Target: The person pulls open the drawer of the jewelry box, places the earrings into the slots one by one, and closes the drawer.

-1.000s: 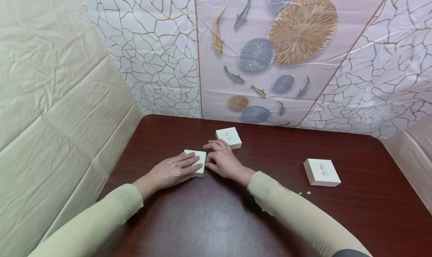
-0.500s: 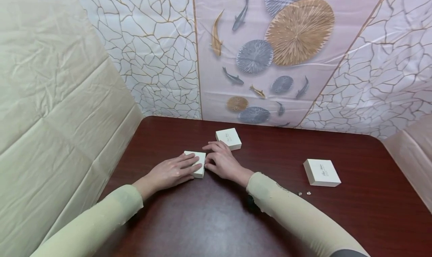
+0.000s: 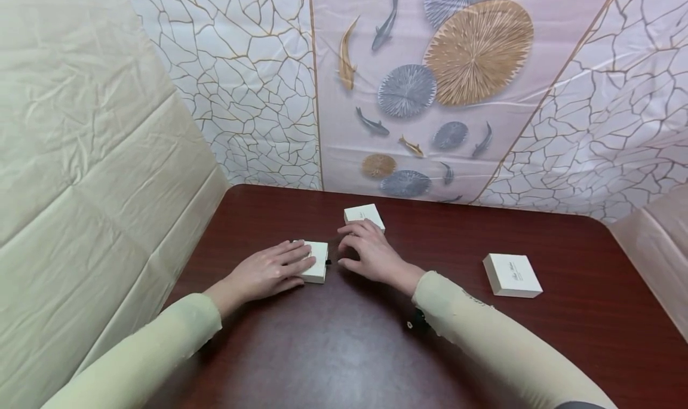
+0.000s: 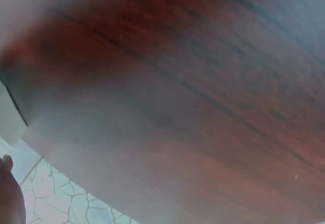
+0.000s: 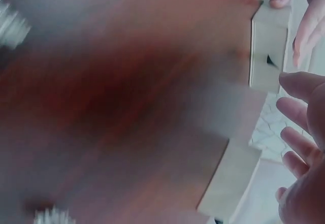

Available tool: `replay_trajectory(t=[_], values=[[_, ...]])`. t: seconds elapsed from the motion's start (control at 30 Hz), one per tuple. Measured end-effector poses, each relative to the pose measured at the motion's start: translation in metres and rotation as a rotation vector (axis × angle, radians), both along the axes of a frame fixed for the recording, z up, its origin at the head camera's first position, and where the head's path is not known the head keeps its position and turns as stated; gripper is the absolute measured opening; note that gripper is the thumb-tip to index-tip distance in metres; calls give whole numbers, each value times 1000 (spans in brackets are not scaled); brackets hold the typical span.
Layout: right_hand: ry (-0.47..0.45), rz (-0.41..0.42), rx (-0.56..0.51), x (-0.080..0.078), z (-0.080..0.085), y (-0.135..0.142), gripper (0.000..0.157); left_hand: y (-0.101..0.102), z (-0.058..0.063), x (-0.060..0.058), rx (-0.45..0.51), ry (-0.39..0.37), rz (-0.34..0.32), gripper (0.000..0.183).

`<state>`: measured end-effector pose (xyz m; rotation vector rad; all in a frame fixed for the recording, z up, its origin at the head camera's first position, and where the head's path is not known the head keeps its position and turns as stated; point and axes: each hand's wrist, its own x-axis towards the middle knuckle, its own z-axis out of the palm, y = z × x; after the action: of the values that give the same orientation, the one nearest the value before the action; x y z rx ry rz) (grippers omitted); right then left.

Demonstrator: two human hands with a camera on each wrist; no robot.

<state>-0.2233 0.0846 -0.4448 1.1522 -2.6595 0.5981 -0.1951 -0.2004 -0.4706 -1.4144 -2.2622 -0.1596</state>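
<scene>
My left hand [image 3: 271, 271] lies with fingers extended over a small cream box [image 3: 318, 265], covering its left part. From the box's right side sticks a short black tab [image 3: 329, 262], also seen as a black tab [image 5: 270, 60] in the right wrist view. Just right of it hovers my right hand [image 3: 371, 254], fingers loosely bent, with nothing visible between them and a gap to the tab. Behind that hand stands a second cream box [image 3: 362, 213] with printed script, partly hidden by the fingers. The left wrist view shows mostly tabletop, plus a blurred box edge [image 4: 9, 120].
A third cream box [image 3: 513, 274] with script sits at the right of the dark red wooden table [image 3: 333, 349]. One tiny shiny piece [image 3: 409, 325] lies beside the right sleeve. Patterned cloth [image 3: 258, 86] hangs behind the table, and beige cloth [image 3: 107, 176] on the left.
My right hand has moved right, off the box's side, and the black tab now shows. My left hand has slid slightly left. The right sleeve now covers where two shiny pieces lay.
</scene>
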Motion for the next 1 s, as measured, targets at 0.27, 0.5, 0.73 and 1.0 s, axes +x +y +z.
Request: replay_trajectory(t=[0.27,0.5,0.73,1.0], values=[[20,-45,33,-14,16,29,30,-3,19,1,-56,-45,81,60],[24,-66,148,-30,24,50,54,3,34,5,-88,-119,186,61],[-6,-28,184,-40,18,53,63,9,37,8,-58,-182,281,64],[23,8,240,-44,7,49,61,17,40,16,-47,-226,346,67]])
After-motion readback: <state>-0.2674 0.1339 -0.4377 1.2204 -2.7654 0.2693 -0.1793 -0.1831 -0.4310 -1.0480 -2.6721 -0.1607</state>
